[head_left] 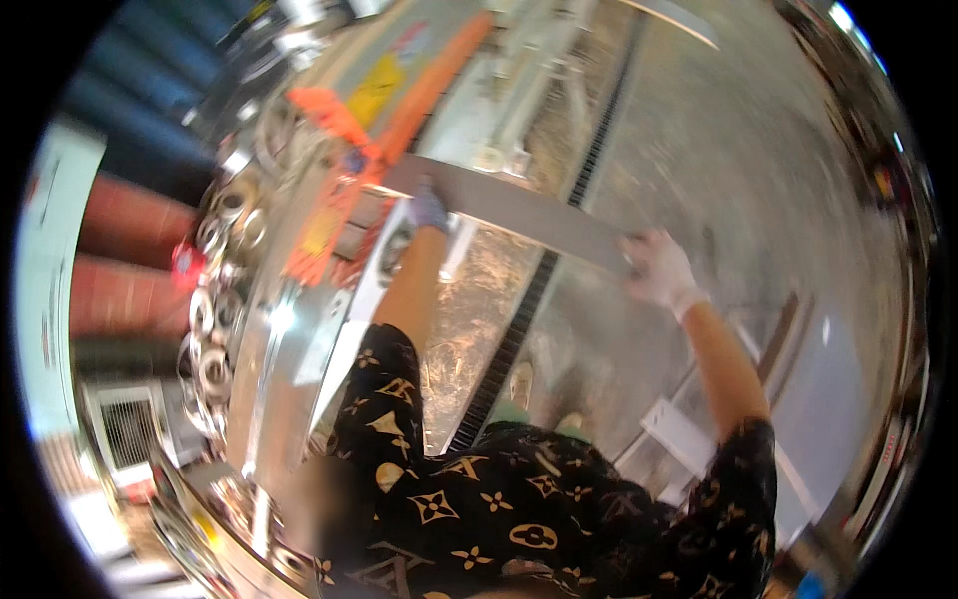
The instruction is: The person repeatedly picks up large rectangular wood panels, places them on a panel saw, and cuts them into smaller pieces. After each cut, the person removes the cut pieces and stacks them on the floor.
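A long, flat grey strip [529, 214] slants across the middle of the view, its left end at the orange part of a machine [344, 200]. My left hand [427, 206], in a greyish glove, grips the strip near that end, with fingers on its upper face. At the other end, my right hand [661, 270] in a pale glove is closed round the strip's edge, blurred by motion. Whether the strip touches the machine I cannot tell.
Metal rings and coils [215, 369] crowd the left side. A dark slotted track [509, 349] crosses the floor near my shoes [521, 384]. Pale panels [689, 434] lie at lower right. A white vented box [130, 429] stands at far left.
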The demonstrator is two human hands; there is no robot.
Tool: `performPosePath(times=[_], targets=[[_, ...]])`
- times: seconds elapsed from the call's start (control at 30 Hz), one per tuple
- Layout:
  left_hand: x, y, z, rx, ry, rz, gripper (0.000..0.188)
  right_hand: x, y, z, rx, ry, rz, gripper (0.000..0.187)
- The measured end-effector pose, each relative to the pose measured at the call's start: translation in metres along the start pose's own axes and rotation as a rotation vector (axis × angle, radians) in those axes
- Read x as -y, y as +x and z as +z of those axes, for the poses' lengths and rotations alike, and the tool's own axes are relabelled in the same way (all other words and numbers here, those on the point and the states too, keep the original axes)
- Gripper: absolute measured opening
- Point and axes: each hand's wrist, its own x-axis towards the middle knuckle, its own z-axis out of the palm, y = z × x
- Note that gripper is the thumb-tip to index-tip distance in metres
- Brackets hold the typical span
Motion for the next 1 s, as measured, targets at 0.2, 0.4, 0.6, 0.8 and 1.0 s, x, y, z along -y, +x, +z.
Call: performPosePath(times=[0.2,0.4,0.6,0.8,1.0], targets=[[-0.008,-0.02,0.025,0.642,-0.109,-0.371,0.036,-0.019,-0.079,0.026,-0.408,-0.15,0.27,0.069],[-0.069,-0.286,0.069,0.492,0.53,0.197,0.049,0.054,-0.441,0.11,0.179,0.077,0.9,0.064],[-0.014,-0.415,-0.003,0.844,0.815,0.355,0.042,0.158,-0.697,0.149,0.734,0.018,1.215,0.113],[0.03,-0.525,-0.052,1.013,0.715,-0.082,0.049,0.186,-0.819,0.205,0.867,-0.132,1.267,0.113],[0.02,-0.586,-0.09,1.089,0.839,-0.217,0.054,0.15,-0.882,0.251,0.627,-0.193,1.158,0.083]])
